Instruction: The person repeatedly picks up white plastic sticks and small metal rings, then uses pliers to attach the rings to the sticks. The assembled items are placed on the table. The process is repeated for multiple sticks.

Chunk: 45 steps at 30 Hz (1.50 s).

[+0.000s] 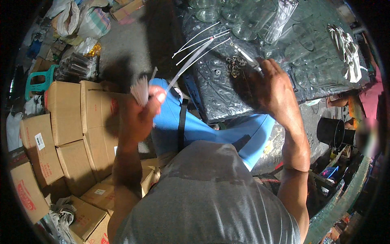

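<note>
My left hand is closed around a bundle of thin, pale strips, their ends fanned out above the fingers. A longer flat whitish strip runs from beside its thumb up to the table's left edge. Over the black plastic-covered table, my right hand grips a slim white and silvery stick-like piece; its exact kind is unclear. Just left of that hand lies a small heap of metal rings or nuts. Several thin white strips rest across the table's left edge.
Clear glass jars crowd the table's far side, one holding a white strip bundle. Another white bundle lies at the right. Cardboard boxes are stacked at my left. A black bucket stands right, near another person's pink clothing.
</note>
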### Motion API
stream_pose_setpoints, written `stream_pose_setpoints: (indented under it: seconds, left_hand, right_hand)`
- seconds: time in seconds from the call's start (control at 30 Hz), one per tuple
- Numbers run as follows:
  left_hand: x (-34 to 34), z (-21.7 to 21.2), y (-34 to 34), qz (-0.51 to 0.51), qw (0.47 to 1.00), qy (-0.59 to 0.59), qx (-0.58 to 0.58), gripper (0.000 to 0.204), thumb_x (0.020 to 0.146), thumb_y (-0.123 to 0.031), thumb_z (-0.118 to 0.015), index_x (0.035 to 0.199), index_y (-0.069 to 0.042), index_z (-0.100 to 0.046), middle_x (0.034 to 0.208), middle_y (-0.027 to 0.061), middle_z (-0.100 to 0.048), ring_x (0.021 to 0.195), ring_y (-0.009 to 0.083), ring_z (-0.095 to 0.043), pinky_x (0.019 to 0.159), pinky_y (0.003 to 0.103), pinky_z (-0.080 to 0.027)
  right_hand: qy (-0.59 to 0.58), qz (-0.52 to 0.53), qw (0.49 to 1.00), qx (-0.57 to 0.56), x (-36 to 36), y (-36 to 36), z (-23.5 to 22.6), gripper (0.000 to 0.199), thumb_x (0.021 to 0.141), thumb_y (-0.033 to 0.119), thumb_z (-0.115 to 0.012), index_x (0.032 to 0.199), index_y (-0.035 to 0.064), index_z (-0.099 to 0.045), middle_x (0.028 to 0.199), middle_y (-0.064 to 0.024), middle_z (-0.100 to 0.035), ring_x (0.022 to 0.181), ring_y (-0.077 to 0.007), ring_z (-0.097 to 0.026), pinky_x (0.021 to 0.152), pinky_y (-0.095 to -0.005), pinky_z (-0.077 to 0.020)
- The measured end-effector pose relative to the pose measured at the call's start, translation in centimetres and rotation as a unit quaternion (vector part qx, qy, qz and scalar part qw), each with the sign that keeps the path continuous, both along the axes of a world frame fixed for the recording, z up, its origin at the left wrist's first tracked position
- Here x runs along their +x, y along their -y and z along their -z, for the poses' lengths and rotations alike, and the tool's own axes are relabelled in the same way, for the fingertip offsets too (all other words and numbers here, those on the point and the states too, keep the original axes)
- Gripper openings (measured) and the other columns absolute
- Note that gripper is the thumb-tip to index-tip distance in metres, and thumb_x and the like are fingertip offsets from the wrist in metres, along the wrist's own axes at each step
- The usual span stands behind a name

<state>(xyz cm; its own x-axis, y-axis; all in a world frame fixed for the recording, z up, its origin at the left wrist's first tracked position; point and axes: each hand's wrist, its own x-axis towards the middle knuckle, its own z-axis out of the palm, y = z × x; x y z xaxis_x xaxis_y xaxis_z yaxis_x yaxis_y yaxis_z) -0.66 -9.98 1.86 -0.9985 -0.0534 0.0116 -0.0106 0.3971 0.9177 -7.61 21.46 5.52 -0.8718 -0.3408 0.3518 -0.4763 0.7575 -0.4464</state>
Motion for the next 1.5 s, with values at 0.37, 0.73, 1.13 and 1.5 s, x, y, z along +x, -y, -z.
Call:
stream_pose_setpoints:
  seconds: [0.37, 0.73, 1.13, 1.5]
  left_hand:
    - [-11.7, -1.3, -0.1, 0.012, 0.94, -0.242, -0.24, 0.031, 0.095, -0.027, -0.063, 0.098, 0.003, -0.069, 0.08, 0.0223, -0.066, 0.072, 0.0407, -0.066, 0.066, 0.048, -0.049]
    - [-0.8, 0.3, -2.6, 0.033, 0.946, 0.183, 0.266, 0.04, 0.101, -0.018, -0.054, 0.135, 0.004, -0.055, 0.076, 0.0011, -0.055, 0.057, 0.0039, -0.041, 0.05, 0.021, -0.034]
    - [1.8, 1.5, -6.5, 0.069, 0.888, 0.113, 0.44, 0.016, 0.105, -0.014, -0.051, 0.113, 0.0, -0.055, 0.077, 0.0083, -0.06, 0.062, 0.0102, -0.052, 0.053, 0.023, -0.039]
    - [2.3, 1.6, -6.1, 0.082, 0.882, 0.123, 0.447, 0.013, 0.101, -0.008, -0.059, 0.107, 0.003, -0.06, 0.08, 0.012, -0.065, 0.063, 0.012, -0.058, 0.051, 0.023, -0.039]
  right_hand:
    - [-0.025, -0.119, 0.992, 0.031, -0.9, 4.3, 2.2, 0.021, 0.08, 0.008, -0.059, 0.098, -0.0007, -0.067, 0.091, -0.0199, -0.063, 0.089, -0.0399, -0.065, 0.076, -0.0473, -0.0541]
    - [-0.038, -0.096, 0.994, 0.016, -1.6, 5.4, 2.2, 0.013, 0.087, 0.008, -0.061, 0.094, -0.0023, -0.065, 0.088, -0.0191, -0.066, 0.082, -0.0371, -0.067, 0.068, -0.0446, -0.0532]
    - [0.234, -0.057, 0.895, -0.377, 3.9, 6.3, 4.5, 0.011, 0.095, 0.011, -0.068, 0.099, 0.0008, -0.066, 0.076, -0.003, -0.065, 0.072, -0.0082, -0.056, 0.064, -0.0286, -0.0473]
    - [0.143, -0.12, 0.928, -0.322, 4.8, 7.0, 4.9, 0.011, 0.094, 0.01, -0.069, 0.1, 0.0003, -0.067, 0.075, -0.0098, -0.065, 0.061, -0.0134, -0.061, 0.056, -0.03, -0.047]
